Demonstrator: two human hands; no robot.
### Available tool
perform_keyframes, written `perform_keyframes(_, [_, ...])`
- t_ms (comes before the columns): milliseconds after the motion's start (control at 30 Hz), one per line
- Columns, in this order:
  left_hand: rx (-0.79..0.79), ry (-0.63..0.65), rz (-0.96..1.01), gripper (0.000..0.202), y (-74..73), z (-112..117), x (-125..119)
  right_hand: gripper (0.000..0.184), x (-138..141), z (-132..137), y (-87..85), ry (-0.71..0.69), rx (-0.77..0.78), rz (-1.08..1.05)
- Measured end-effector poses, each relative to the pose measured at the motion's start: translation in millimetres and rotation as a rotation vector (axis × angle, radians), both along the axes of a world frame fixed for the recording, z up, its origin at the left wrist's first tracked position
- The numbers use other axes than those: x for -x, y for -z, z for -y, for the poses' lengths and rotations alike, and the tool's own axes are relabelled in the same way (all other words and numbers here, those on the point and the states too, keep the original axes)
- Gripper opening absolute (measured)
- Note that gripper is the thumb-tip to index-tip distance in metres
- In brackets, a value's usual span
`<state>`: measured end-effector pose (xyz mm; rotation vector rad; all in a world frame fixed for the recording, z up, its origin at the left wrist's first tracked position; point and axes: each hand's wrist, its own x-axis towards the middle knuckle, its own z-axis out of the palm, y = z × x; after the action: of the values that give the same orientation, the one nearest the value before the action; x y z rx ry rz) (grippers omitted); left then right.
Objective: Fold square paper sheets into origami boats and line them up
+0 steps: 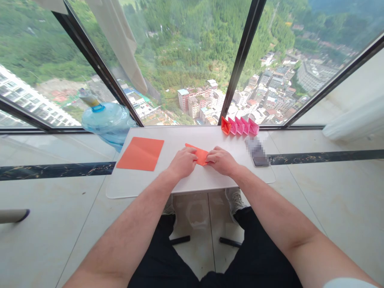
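A small folded orange paper (198, 153) lies on the middle of a white table (192, 182). My left hand (183, 161) presses on its left side with curled fingers. My right hand (221, 160) pinches its right edge, fingers closed on the paper. A flat orange sheet (141, 153) lies to the left on the table, apart from both hands. At the table's far edge stands a row of folded paper pieces (240, 126), one orange and several pink.
A dark phone (257, 152) lies right of my right hand. A blue water jug (107, 121) stands on the floor at the table's far left corner, against tall windows. Pale tiled floor surrounds the table; my legs and shoes are under it.
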<state>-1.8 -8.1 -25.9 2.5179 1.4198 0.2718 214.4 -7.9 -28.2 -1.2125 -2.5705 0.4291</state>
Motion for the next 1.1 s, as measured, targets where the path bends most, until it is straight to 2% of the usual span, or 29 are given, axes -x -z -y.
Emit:
perform_keyframes(100, [0.029, 0.123, -0.015, 0.032, -2.9, 6.0, 3.4, 0.020, -4.7, -3.0, -2.0, 0.061, 0.052, 0.001])
perform_keyframes(233, [0.042, 0.207, -0.057, 0.035, -5.8, 18.3, 1.5, 0.023, -11.6, -7.7, -5.6, 0.222, 0.215, -0.077])
perform_keyframes(333, [0.004, 0.237, -0.074, 0.039, -4.7, 27.0, -3.7, 0.016, -13.7, -12.5, -5.8, 0.278, 0.320, -0.160])
perform_keyframes(467, [-0.009, 0.216, -0.085, 0.041, -1.2, 31.7, -9.1, 0.013, -9.7, -19.3, -3.1, 0.334, 0.367, -0.195])
perform_keyframes(700, [-0.023, 0.200, -0.022, 0.035, 1.9, 27.3, -11.3, 0.010, 0.9, -23.7, -2.7, 0.471, 0.366, -0.091])
perform_keyframes(833, [-0.007, 0.106, 0.043, 0.027, 2.7, 25.2, -13.8, 0.009, 3.9, -23.4, -2.9, 0.517, 0.381, -0.072])
perform_keyframes(900, [-0.009, 0.077, 0.064, 0.028, 4.0, 24.3, -15.8, 0.008, 4.6, -23.3, -3.2, 0.531, 0.392, -0.077])
perform_keyframes(1100, [-0.054, 0.101, 0.026, 0.032, 12.5, 19.8, -19.6, 0.007, 5.2, -23.6, -3.5, 0.514, 0.390, -0.080])
